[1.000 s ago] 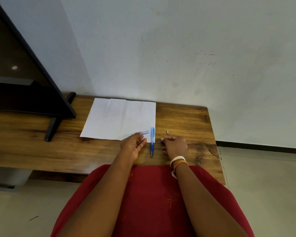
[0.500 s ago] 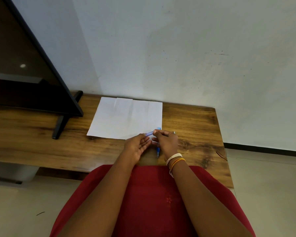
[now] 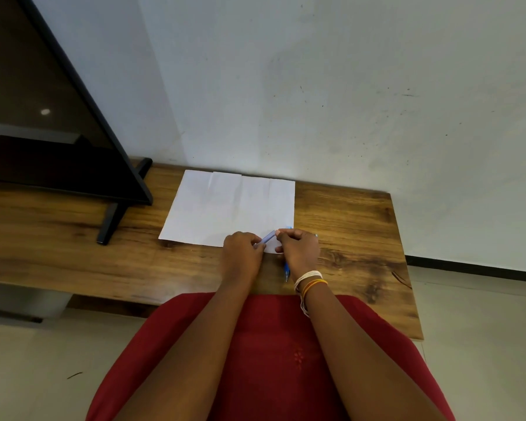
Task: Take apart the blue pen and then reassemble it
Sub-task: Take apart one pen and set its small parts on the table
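Note:
My left hand (image 3: 243,253) is shut on a pale translucent blue barrel piece (image 3: 268,237), which points up and to the right over the paper's near corner. The pinched fingertips of my right hand (image 3: 299,250) meet that piece's far end; anything smaller between them is too small to see. The rest of the blue pen (image 3: 286,271) lies on the wooden table (image 3: 356,226) under my right hand, with only its tip and top end showing. A tiny pale part (image 3: 316,235) lies just right of my right hand.
A creased white sheet of paper (image 3: 225,208) lies on the table beyond my hands. A black screen on a stand (image 3: 113,217) fills the left side. The wall is close behind, and the table's right edge (image 3: 407,284) is near.
My right hand has moved left from the table beside the lying pen and over it, until its fingertips met the barrel piece in my left hand. The pen on the table stayed put.

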Demonstrator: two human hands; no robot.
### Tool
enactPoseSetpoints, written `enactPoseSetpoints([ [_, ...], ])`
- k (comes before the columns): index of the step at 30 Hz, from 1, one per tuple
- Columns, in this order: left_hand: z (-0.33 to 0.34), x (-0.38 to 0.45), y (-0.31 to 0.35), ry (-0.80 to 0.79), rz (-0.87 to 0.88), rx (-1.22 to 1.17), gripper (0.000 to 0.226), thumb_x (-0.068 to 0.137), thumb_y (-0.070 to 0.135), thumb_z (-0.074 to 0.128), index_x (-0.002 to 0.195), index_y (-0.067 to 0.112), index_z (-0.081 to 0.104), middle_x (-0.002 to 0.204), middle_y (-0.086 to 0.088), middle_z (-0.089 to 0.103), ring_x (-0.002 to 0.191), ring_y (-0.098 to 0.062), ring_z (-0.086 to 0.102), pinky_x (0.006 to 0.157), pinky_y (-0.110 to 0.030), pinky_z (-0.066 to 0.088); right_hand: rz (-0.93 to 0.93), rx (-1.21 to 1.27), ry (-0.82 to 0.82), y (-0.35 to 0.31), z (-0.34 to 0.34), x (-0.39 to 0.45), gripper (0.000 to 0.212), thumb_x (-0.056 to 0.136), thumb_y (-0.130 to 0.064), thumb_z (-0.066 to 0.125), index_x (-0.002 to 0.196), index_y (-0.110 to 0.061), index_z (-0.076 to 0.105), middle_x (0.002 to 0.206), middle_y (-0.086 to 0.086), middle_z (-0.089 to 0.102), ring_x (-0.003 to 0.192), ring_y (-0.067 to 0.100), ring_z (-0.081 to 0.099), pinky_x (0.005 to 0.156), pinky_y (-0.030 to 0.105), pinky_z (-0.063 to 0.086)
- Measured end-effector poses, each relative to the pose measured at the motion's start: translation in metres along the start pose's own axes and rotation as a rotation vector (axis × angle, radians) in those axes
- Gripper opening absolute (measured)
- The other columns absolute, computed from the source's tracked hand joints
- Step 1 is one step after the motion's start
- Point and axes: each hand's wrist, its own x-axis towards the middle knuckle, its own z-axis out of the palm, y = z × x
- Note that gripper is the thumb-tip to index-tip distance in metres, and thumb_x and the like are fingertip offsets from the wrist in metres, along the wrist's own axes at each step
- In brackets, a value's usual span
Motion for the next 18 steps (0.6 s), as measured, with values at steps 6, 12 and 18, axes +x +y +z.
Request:
enactPoseSetpoints([
  [6, 0.008, 0.002, -0.004, 0.019, 0.010, 0.119, 0.027, 0.092, 0.024, 0.057, 0.109, 0.008, 0.070, 0.108, -0.011, 0.065, 0.103, -0.023, 0.051, 0.072, -0.024, 0.036, -0.034, -0.160, 0.111, -0.001, -0.006, 0.003, 0.009, 0.083, -0.012, 0.066, 0.082, -0.011, 0.075, 0.079, 0.005, 0.073, 0.076, 0.028, 0.072, 0.074, 0.043, 0.061],
  [12, 0.013, 0.005, -0.005, -0.012, 0.036, 0.155, 0.030, 0.093, 0.026, 0.056, 0.114, 0.008, 0.068, 0.109, -0.011, 0.065, 0.103, -0.023, 0.051, 0.076, -0.025, 0.038, -0.052, -0.235, 0.115, 0.003, -0.007, 0.003, 0.011, 0.083, -0.012, 0.065, 0.086, -0.011, 0.076, 0.086, 0.006, 0.074, 0.078, 0.021, 0.069, 0.070, 0.028, 0.055],
  [18, 0.014, 0.005, -0.008, -0.009, 0.050, 0.177, 0.030, 0.093, 0.025, 0.056, 0.114, 0.008, 0.068, 0.109, -0.012, 0.065, 0.102, -0.023, 0.052, 0.078, -0.025, 0.040, -0.080, -0.252, 0.111, 0.003, -0.007, 0.003, 0.013, 0.085, -0.012, 0.065, 0.092, -0.008, 0.076, 0.090, 0.006, 0.074, 0.077, 0.013, 0.062, 0.060, 0.014, 0.040],
])
